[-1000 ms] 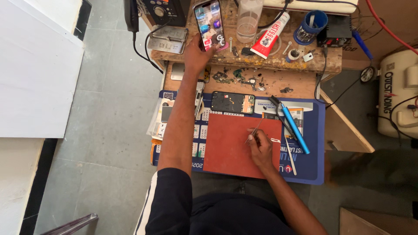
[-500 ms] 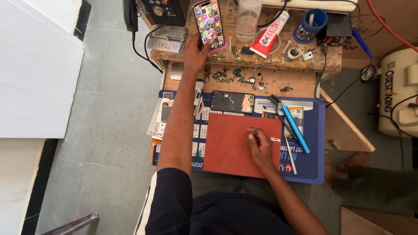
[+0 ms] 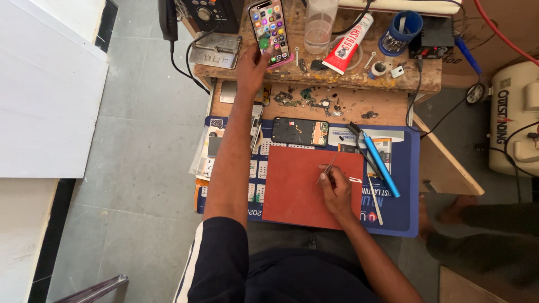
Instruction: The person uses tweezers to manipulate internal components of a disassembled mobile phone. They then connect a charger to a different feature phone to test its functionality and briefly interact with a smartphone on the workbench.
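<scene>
Moved: compared with a second ago, the left hand (image 3: 252,67) has barely shifted; it still reaches up to the lit smartphone with a colourful icon screen (image 3: 269,29) on the upper wooden shelf (image 3: 359,78), thumb on its lower edge
Unchanged: right hand (image 3: 337,188) stays on the red-brown rectangular work mat (image 3: 303,191), pinching thin metal tweezers (image 3: 327,168)
Meaning: attention seems to be on the phone screen, tweezer work paused
Nearby: opened black phone body with exposed board (image 3: 300,131) lies just above the mat; blue-handled tool (image 3: 382,165) to the right
Hard to tell: whether the tweezer tips hold anything; left fingers behind the phone are hidden
</scene>
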